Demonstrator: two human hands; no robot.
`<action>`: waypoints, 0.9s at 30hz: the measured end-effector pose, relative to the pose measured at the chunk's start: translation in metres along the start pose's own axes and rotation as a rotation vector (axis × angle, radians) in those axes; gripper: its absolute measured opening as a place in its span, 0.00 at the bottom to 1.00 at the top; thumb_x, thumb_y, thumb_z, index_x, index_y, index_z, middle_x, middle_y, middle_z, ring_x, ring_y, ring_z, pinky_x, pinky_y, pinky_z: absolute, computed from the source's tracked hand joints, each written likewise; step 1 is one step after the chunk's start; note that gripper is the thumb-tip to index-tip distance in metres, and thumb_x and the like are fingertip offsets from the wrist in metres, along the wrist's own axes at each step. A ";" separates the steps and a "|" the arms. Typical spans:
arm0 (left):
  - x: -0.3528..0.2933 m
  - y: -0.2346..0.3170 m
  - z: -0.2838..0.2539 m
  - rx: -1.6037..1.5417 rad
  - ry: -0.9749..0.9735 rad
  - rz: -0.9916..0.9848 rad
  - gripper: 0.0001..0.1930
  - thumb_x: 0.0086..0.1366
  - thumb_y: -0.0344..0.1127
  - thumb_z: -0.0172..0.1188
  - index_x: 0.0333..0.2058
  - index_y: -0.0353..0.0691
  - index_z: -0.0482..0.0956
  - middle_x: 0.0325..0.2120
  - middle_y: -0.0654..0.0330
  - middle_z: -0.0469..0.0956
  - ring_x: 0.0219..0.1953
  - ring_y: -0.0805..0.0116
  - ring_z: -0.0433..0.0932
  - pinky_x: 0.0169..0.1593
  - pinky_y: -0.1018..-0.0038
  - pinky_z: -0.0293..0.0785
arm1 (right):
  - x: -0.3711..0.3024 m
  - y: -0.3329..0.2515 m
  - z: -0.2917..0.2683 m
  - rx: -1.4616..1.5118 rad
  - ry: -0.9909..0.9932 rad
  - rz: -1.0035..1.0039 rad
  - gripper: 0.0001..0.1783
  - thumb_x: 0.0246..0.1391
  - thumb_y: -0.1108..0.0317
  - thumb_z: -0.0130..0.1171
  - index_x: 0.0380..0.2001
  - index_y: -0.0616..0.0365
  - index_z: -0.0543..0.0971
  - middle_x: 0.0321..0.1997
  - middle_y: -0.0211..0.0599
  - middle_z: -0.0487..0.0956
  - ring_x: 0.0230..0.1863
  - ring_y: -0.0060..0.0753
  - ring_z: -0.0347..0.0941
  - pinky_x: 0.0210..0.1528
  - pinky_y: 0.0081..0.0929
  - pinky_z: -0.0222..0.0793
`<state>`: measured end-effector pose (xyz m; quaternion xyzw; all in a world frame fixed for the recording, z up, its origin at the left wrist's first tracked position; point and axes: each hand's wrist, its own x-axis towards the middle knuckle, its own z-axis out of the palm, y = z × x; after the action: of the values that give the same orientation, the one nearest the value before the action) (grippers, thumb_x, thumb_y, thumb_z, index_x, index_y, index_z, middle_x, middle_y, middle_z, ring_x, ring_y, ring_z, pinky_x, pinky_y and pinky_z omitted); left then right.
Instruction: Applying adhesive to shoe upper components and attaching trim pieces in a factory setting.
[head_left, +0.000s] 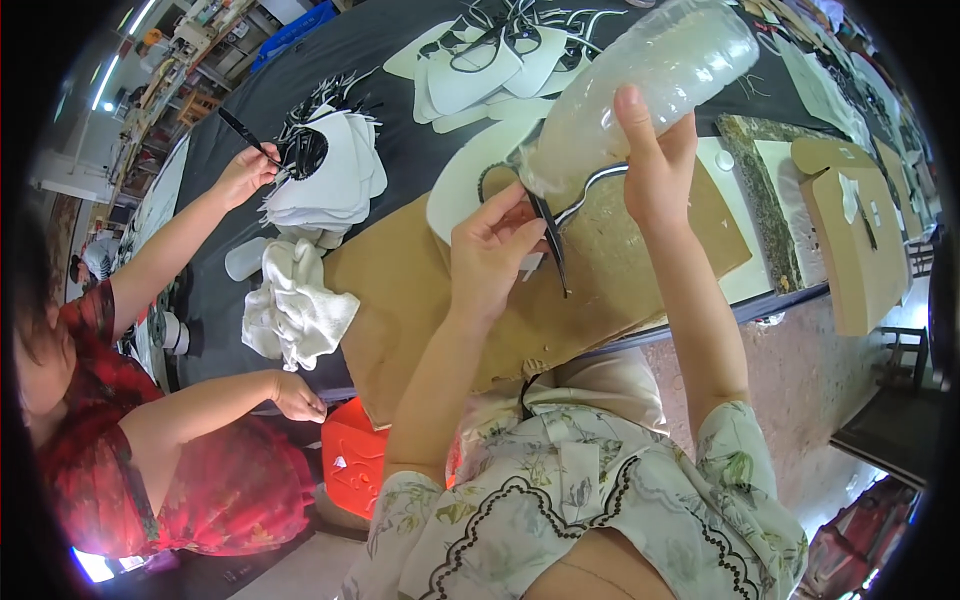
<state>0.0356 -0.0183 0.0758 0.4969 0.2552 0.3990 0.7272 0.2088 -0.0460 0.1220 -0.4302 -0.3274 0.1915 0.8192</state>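
Observation:
My right hand (658,165) is wrapped around a large, clear plastic bottle (650,75), which is tilted with its narrow end down to the left. Pinched between the fingers of my left hand (492,245) is a black strip (549,240), its end hanging below them. A black-and-white band (592,185) curves from near this strip toward my right wrist. Behind my left fingers lies a white curved piece (462,185), partly hidden by hand and bottle. A brown board (420,300) lies beneath both hands.
At left, a co-worker's hand (246,176) holds a dark, thin thing beside stacked white pieces (345,170) with black straps. More white pieces (480,75) lie at the far side. A white cloth (295,305) sits left of the board; an orange-red stool (352,455) stands below the table.

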 end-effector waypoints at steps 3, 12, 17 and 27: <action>0.002 -0.002 -0.007 -0.007 0.005 -0.052 0.24 0.56 0.19 0.55 0.53 0.33 0.67 0.38 0.57 0.76 0.36 0.71 0.76 0.38 0.75 0.77 | -0.016 -0.010 -0.002 -0.138 -0.086 0.034 0.27 0.52 0.65 0.60 0.51 0.64 0.63 0.48 0.37 0.71 0.47 0.27 0.68 0.49 0.25 0.63; 0.000 0.002 -0.013 -0.135 0.025 0.008 0.25 0.56 0.18 0.53 0.54 0.34 0.66 0.40 0.59 0.74 0.39 0.70 0.76 0.40 0.74 0.77 | -0.043 -0.015 -0.009 -0.144 -0.048 -0.059 0.24 0.51 0.67 0.60 0.48 0.64 0.64 0.42 0.36 0.73 0.41 0.24 0.69 0.45 0.22 0.66; 0.002 0.000 -0.007 -0.244 -0.005 0.001 0.25 0.57 0.18 0.52 0.55 0.36 0.64 0.38 0.62 0.71 0.38 0.72 0.76 0.40 0.73 0.80 | -0.049 -0.013 -0.018 -0.050 0.042 -0.109 0.23 0.52 0.69 0.60 0.48 0.64 0.64 0.43 0.36 0.72 0.41 0.24 0.69 0.45 0.22 0.66; 0.004 -0.004 -0.003 -0.183 0.082 0.071 0.27 0.58 0.19 0.51 0.57 0.39 0.62 0.36 0.62 0.72 0.37 0.72 0.76 0.36 0.75 0.80 | -0.057 -0.011 -0.013 0.044 0.155 -0.151 0.23 0.51 0.70 0.60 0.48 0.63 0.64 0.43 0.36 0.71 0.42 0.24 0.68 0.44 0.24 0.66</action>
<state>0.0365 -0.0141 0.0705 0.4204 0.2293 0.4661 0.7439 0.1777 -0.0938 0.1047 -0.3995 -0.2903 0.1026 0.8635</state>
